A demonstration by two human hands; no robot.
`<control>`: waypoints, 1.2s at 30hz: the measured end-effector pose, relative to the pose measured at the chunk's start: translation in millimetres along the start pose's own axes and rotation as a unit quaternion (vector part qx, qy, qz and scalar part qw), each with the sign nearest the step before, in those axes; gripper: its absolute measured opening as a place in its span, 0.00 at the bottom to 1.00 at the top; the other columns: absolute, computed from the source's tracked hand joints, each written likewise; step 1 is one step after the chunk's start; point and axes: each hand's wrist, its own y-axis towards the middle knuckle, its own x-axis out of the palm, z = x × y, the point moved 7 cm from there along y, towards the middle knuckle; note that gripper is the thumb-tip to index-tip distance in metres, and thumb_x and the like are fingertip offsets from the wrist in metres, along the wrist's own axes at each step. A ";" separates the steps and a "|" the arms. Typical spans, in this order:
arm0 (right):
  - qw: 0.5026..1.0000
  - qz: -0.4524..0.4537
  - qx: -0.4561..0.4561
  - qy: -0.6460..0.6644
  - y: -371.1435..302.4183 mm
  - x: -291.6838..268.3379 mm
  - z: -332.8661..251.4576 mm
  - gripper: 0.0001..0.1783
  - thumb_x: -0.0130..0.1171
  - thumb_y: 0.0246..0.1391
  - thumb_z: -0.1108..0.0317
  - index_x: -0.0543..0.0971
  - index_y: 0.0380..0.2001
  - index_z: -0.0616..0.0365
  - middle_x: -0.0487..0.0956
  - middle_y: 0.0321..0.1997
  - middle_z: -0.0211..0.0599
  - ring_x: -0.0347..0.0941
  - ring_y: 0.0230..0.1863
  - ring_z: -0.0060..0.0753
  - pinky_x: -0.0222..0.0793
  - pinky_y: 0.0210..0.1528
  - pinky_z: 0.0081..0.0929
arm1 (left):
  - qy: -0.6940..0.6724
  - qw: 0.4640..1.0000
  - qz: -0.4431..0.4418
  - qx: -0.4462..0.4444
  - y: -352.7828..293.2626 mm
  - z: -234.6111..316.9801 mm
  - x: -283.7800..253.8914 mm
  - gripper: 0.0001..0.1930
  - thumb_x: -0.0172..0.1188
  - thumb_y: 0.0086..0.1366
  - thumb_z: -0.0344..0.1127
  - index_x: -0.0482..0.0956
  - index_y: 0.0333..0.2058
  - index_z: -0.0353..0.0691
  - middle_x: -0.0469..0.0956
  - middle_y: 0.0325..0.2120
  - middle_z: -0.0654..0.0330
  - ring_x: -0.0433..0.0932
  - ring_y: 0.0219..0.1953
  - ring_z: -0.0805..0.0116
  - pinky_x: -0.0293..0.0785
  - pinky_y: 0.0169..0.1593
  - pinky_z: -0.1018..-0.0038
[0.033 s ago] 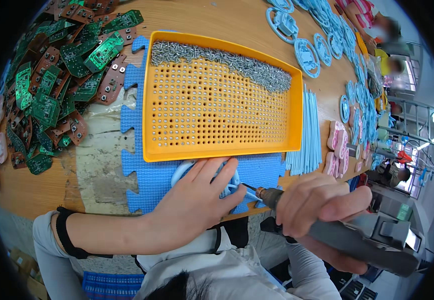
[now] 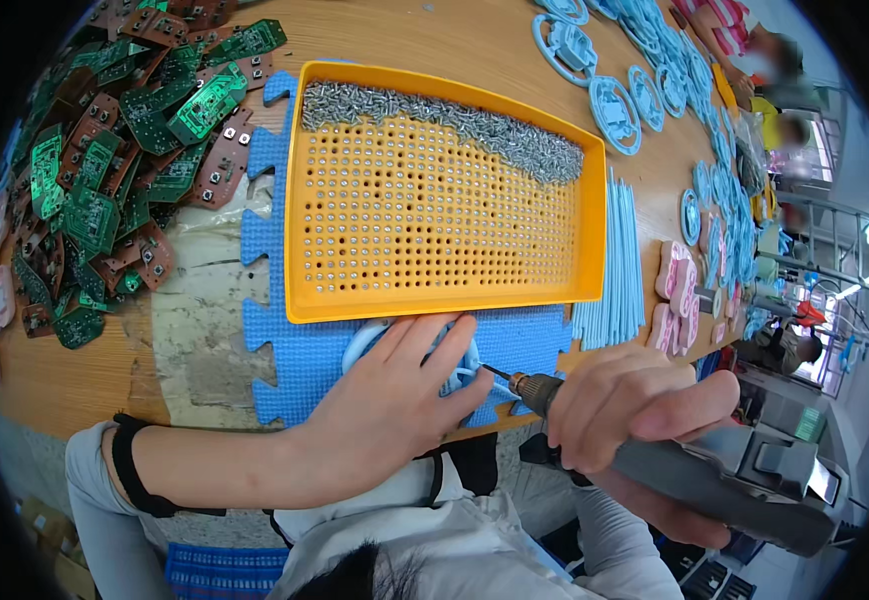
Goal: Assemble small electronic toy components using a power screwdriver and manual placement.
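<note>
My left hand [image 2: 395, 385] presses a light-blue round plastic part [image 2: 359, 345] down onto the blue foam mat [image 2: 305, 375], fingers closed over it. Much of the part is hidden beneath that hand. In my right hand [image 2: 635, 410] is a dark electric screwdriver [image 2: 690, 475], gripped round its body. Its thin bit points left and reaches the part's right edge, beside my left fingertips; whether it sits on a screw is too small to tell. Just beyond my hands lies a yellow tray [image 2: 425, 309] with a perforated plate, many holes filled with screws and loose screws heaped along its far side.
Green and brown circuit boards [image 2: 105, 170] are piled at the left. Light-blue sticks [image 2: 610, 265] lie right of the tray, near pink plastic pieces [image 2: 675, 285]. Light-blue ring-shaped parts [image 2: 615, 115] cover the table's far right. Other people are farther along that side.
The screwdriver and my right hand have shifted very slightly left, bringing the bit closer to the blue part. My left hand stays in place.
</note>
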 end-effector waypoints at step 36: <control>0.999 0.038 0.021 -0.003 5.8 -19.4 -0.8 0.42 0.56 0.47 0.28 0.70 0.34 0.64 0.72 0.13 0.35 0.71 0.12 0.34 0.69 0.15 0.28 | 0.077 0.996 -0.037 0.011 -1.4 3.6 3.2 0.38 0.68 0.49 0.49 0.67 0.58 0.41 0.60 0.57 0.42 0.59 0.60 0.45 0.56 0.64 0.56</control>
